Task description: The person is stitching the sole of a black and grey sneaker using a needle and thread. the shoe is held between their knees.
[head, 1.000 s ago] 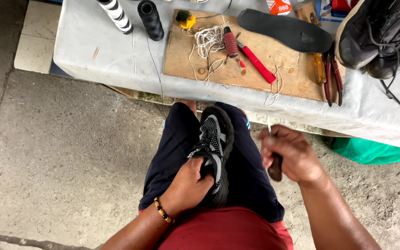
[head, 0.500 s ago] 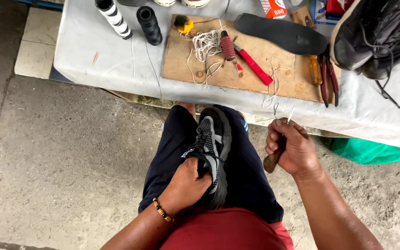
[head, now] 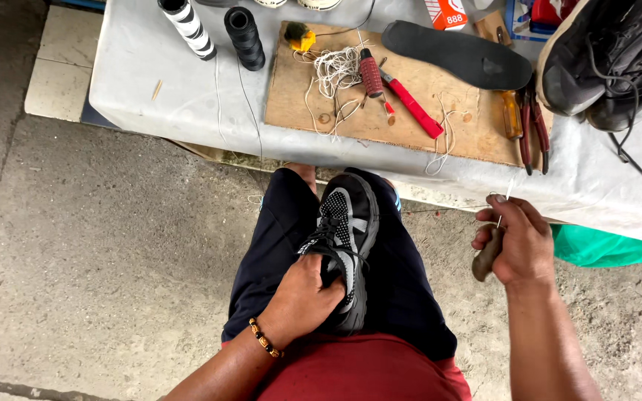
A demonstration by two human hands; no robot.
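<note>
Left hand (head: 302, 297) closed around the heel end of a black shoe (head: 347, 238), fingers tucked into its opening, a beaded bracelet (head: 264, 338) on the wrist. Shoe resting on the lap, between the thighs in dark shorts (head: 410, 289), toe toward the table's near edge, grey mesh panel and laces facing up. Right hand (head: 518, 241) raised just off the right thigh, below the table's near edge, curled tight around an awl (head: 488, 252) with a brown wooden handle; thin metal tip sticking up past the fingers. A fine thread stretched from near the shoe toward that hand, barely visible.

On the table (head: 150, 82), covered in a pale sheet: a cardboard sheet (head: 313, 96) in the middle, reaching close to the near edge. On it, a tangle of white string (head: 336, 70), a red-handled tool (head: 414, 108), a dark red grip (head: 371, 74) beside the string. Black insole (head: 458, 56) lying across the cardboard's far edge. Pliers (head: 533, 130) and an orange-handled tool (head: 511, 115) at the cardboard's right edge. Toward the far left corner, a black-and-white spool (head: 186, 26) and a black spool (head: 244, 33), side by side. At the far right, a dark shoe (head: 611, 59) with loose laces trailing over the sheet. Green cloth (head: 603, 249) under the table's right end. Concrete floor (head: 98, 245) on the left.
</note>
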